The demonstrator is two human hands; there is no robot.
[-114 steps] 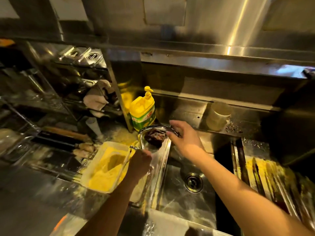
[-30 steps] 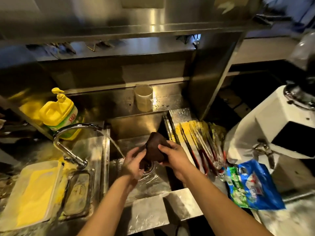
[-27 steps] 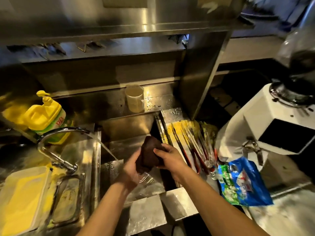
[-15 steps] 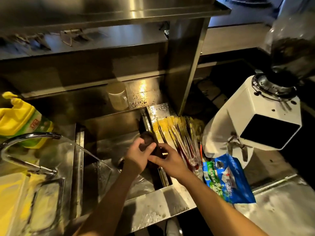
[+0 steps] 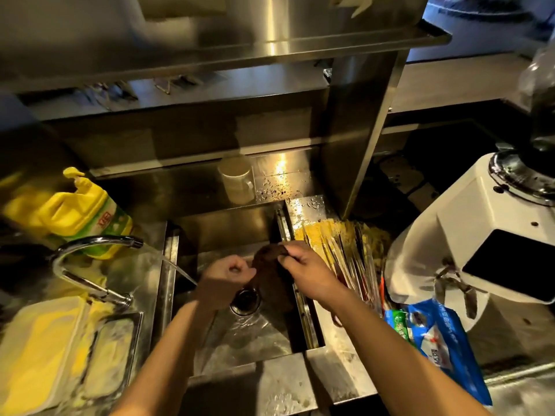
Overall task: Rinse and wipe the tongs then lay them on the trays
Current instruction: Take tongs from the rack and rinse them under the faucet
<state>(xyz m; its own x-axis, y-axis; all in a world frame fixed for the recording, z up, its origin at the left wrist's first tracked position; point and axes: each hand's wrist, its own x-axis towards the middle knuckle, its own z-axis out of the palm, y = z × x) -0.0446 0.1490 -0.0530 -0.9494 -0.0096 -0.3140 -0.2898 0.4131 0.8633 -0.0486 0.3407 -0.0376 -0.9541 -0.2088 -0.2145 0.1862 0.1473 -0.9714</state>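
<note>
Over the steel sink point(image 5: 240, 340) I hold a dark brown cloth point(image 5: 270, 265) between both hands. My left hand point(image 5: 225, 277) is curled in a fist at the cloth's left edge. My right hand point(image 5: 306, 271) pinches its upper right corner. Several metal tongs point(image 5: 345, 253) with red handles lie side by side on a yellow cloth on the drainboard, just right of the sink. Water runs from the curved tap point(image 5: 90, 253) into the sink at the left.
A yellow dish-soap bottle point(image 5: 81, 211) stands behind the tap. A tub of yellow powder point(image 5: 39, 349) and a small steel tray point(image 5: 111, 355) sit at the left. A cup point(image 5: 237, 181) stands behind the sink. A white grinder point(image 5: 480, 265) and a blue packet point(image 5: 435, 337) are at the right.
My view swung from the left counter to the sink. Both hands brought the brown cloth under the water, squeezed it, and have now spread it apart over the drain.
</note>
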